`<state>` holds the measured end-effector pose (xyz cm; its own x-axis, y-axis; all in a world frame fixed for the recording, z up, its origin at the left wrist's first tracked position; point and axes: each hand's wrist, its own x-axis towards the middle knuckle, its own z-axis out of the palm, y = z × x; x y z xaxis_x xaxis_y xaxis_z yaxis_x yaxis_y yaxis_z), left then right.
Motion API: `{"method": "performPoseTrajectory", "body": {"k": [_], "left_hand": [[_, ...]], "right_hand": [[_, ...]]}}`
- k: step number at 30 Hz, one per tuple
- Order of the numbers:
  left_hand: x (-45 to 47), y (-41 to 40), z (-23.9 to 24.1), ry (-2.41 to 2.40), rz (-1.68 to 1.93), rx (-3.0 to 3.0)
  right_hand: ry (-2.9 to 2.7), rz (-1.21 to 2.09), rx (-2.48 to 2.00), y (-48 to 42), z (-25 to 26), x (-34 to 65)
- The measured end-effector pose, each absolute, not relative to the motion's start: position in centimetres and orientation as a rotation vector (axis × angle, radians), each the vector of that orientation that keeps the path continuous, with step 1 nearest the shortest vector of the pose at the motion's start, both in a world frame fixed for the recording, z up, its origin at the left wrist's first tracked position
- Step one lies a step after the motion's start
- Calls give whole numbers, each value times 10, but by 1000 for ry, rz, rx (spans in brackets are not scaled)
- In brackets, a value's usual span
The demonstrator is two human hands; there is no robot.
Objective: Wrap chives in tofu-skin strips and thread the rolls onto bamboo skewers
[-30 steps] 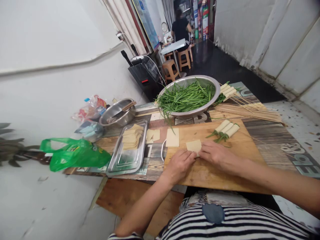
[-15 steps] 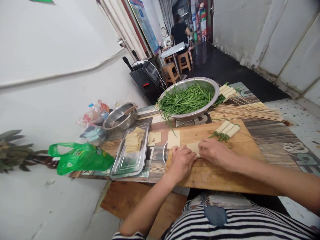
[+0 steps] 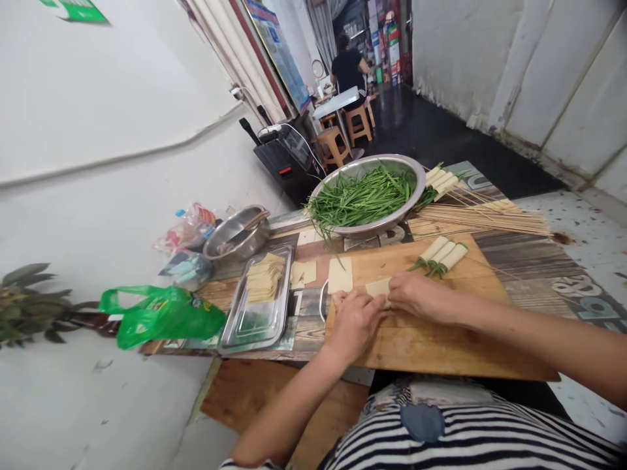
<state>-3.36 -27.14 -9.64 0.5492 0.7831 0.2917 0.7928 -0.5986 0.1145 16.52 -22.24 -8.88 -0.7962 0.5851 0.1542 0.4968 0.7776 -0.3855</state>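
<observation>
On the wooden cutting board [image 3: 431, 346], my left hand [image 3: 356, 320] and my right hand [image 3: 420, 297] meet over a pale tofu sheet [image 3: 378, 287]. Fingers of both hands are bent and closed on its near edge, which looks rolled; what is inside the roll is hidden. Beside my left hand, another flat square sheet [image 3: 339, 275] lies at the board's left edge. Beyond my right hand rest three finished rolls [image 3: 443, 253] with green chive ends poking out.
A large steel basin [image 3: 420, 189] of chives [image 3: 365, 196] stands behind the board. Bamboo skewers [image 3: 484, 219] and skewered rolls [image 3: 443, 179] lie right of it. Leftward are a metal tray [image 3: 255, 326] of stacked sheets, a steel bowl [image 3: 259, 235] and a green bag [image 3: 166, 316]. A person [image 3: 349, 68] sits far back.
Both hands stay on the sheet, and less of its flat part shows beyond the fingers. The view has shifted slightly.
</observation>
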Motion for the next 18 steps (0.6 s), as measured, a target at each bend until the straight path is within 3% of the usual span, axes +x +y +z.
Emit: {"method": "performPoseTrajectory", "body": {"k": [11,18], "left_hand": [[-46,-256,-104,-1072,-493,-2782],[-51,-257,-109,-1028,-609,-2747]], "right_hand": [[-2599,839,-780,-209,-78,168],[-2589,884,-800,-205,-78,167]]}}
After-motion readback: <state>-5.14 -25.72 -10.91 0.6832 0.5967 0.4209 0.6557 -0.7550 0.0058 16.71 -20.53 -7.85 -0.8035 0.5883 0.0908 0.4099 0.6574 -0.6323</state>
